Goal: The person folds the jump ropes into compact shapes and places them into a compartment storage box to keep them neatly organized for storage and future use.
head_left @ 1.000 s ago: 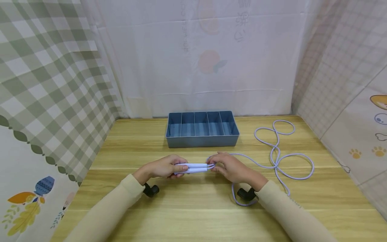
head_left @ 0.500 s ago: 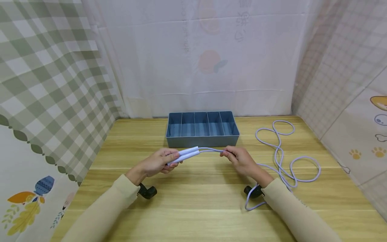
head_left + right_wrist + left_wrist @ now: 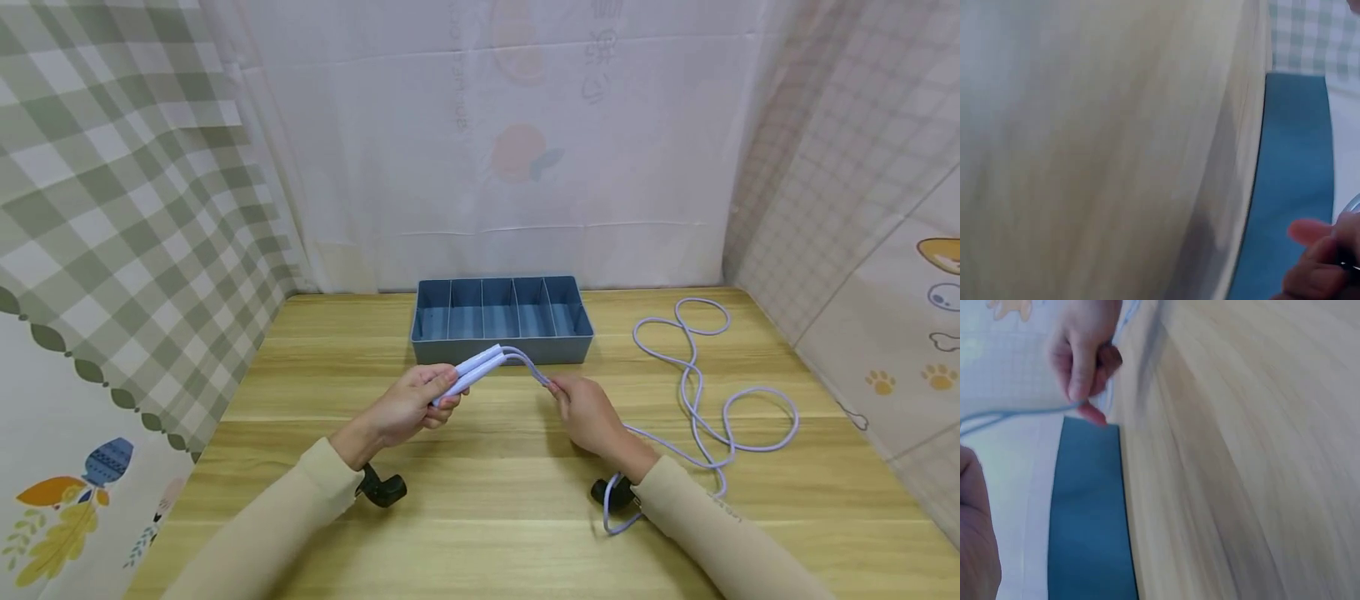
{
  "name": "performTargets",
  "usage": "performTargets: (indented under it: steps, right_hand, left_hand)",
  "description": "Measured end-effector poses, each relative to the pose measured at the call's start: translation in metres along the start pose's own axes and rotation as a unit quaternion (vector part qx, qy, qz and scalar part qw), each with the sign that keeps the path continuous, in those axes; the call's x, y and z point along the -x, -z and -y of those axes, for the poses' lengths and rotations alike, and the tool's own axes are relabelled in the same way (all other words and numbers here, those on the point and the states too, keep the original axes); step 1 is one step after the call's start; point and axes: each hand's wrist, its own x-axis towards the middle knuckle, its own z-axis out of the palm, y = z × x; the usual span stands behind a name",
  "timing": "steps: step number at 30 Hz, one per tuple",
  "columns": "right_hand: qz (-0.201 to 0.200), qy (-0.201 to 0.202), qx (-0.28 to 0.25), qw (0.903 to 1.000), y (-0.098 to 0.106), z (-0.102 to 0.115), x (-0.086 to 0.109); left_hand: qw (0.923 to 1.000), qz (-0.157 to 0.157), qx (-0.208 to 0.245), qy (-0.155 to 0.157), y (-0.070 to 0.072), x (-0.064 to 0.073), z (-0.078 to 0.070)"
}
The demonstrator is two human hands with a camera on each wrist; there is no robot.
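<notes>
A pale lavender jump rope [image 3: 693,400] stretches between both hands and across the table. My left hand [image 3: 408,406] grips its two handles [image 3: 480,367] side by side, their cord ends tilted up to the right. From those ends the two cords bend over to my right hand [image 3: 588,412], which pinches them between thumb and fingers. In the left wrist view, the right hand [image 3: 1085,356] holds the cord [image 3: 1029,412] drawn out sideways. The right wrist view catches only part of the right hand [image 3: 1322,269] at its lower right corner.
Behind the hands stands a blue-grey organizer box [image 3: 501,350] with several compartments in a row. The rest of the cord lies in loose loops on the right of the wooden table [image 3: 480,533]. Patterned cloths [image 3: 480,167] hang at the back and sides.
The right hand has slid away from the handle ends along the cords, then come slightly back toward the left hand. The handles have swung from level to tilted up, near the box front.
</notes>
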Motion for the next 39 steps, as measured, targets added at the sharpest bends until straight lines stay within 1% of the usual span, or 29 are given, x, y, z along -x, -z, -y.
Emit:
performTargets:
  steps: [3,6,9,11,13,14,16,18,22,26,27,30,31,33,36,37,39]
  right_hand:
    - [0.032,0.055,0.066,0.9958,-0.002,0.011,0.004]
    - [0.059,0.114,0.118,0.9846,-0.002,0.021,0.008]
    - [0.055,0.195,0.176,0.9634,-0.003,0.029,0.011]
    - [0.041,0.244,0.203,0.9472,-0.004,0.033,0.011]
    - [0.027,0.287,0.227,0.9305,-0.004,0.037,0.011]
    - [0.020,0.304,0.235,0.9232,-0.004,0.039,0.010]
    - [0.007,0.330,0.246,0.9115,-0.003,0.041,0.010]
    - [-0.008,0.349,0.250,0.9030,-0.002,0.042,0.009]
    - [-0.032,0.372,0.236,0.8972,0.000,0.044,0.007]
    - [-0.031,0.390,0.222,0.8930,0.000,0.047,0.006]
    - [-0.031,0.392,0.213,0.8943,0.000,0.048,0.005]
    - [-0.028,0.390,0.160,0.9062,0.002,0.049,0.004]
    - [-0.028,0.392,0.141,0.9088,0.003,0.049,0.003]
    - [-0.033,0.399,0.105,0.9104,0.005,0.048,0.001]
    - [-0.046,0.416,0.065,0.9059,0.009,0.044,-0.004]
    - [-0.049,0.419,0.048,0.9054,0.010,0.042,-0.005]
    - [-0.053,0.417,0.004,0.9076,0.013,0.039,-0.009]
  left_hand:
    - [0.9995,-0.021,0.014,-0.019,-0.008,-0.005,0.000]
    - [0.9979,-0.052,0.014,-0.036,-0.016,-0.011,0.000]
    - [0.9949,-0.091,0.003,-0.044,-0.022,-0.018,0.003]
    - [0.9925,-0.114,-0.008,-0.044,-0.024,-0.022,0.006]
    - [0.9902,-0.130,-0.028,-0.042,-0.026,-0.025,0.009]
    - [0.9895,-0.134,-0.037,-0.040,-0.026,-0.027,0.011]
    - [0.9879,-0.141,-0.056,-0.032,-0.027,-0.030,0.013]
    - [0.9863,-0.146,-0.073,-0.024,-0.026,-0.031,0.014]
    - [0.9816,-0.153,-0.113,-0.018,-0.025,-0.032,0.013]
    - [0.9759,-0.142,-0.165,-0.013,-0.026,-0.032,0.010]
    - [0.9750,-0.137,-0.175,-0.009,-0.026,-0.032,0.010]
    - [0.9722,-0.121,-0.200,0.001,-0.026,-0.031,0.011]
    - [0.9714,-0.116,-0.207,0.003,-0.026,-0.030,0.012]
    - [0.9683,-0.106,-0.226,0.007,-0.025,-0.030,0.013]
    - [0.9587,-0.084,-0.272,0.006,-0.025,-0.029,0.015]
    - [0.9549,-0.077,-0.287,0.005,-0.025,-0.029,0.015]
    - [0.9464,-0.062,-0.317,0.000,-0.025,-0.030,0.016]
